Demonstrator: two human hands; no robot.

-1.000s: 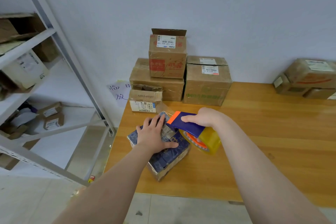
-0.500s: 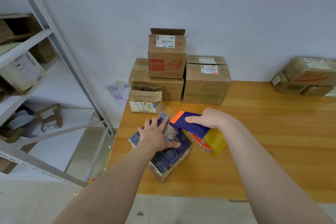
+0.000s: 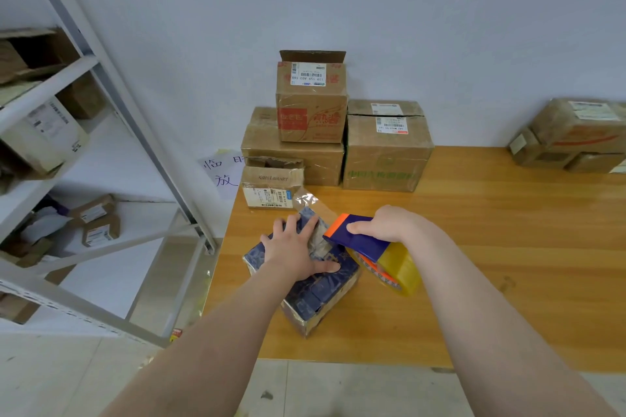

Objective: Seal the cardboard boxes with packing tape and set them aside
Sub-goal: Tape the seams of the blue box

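Meanwhile, near the bench's (image 3: 474,247) left edge, the left hand (image 3: 294,252) pressed flat on the blue box (image 3: 318,294) while the right hand (image 3: 386,225) gripped the tape dispenser (image 3: 359,240).

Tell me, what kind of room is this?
Probably a parcel packing or stock room: labelled cardboard boxes stacked on a wooden table, a metal shelf rack with more parcels, and a tape dispenser.

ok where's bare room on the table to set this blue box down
The widest bare stretch of the table lies right of the tape dispenser, between the back-left stack of boxes and the far-right boxes. The near edge right of the blue box is bare too. The back-left corner is crowded: the small labelled box sits just beyond the left hand.
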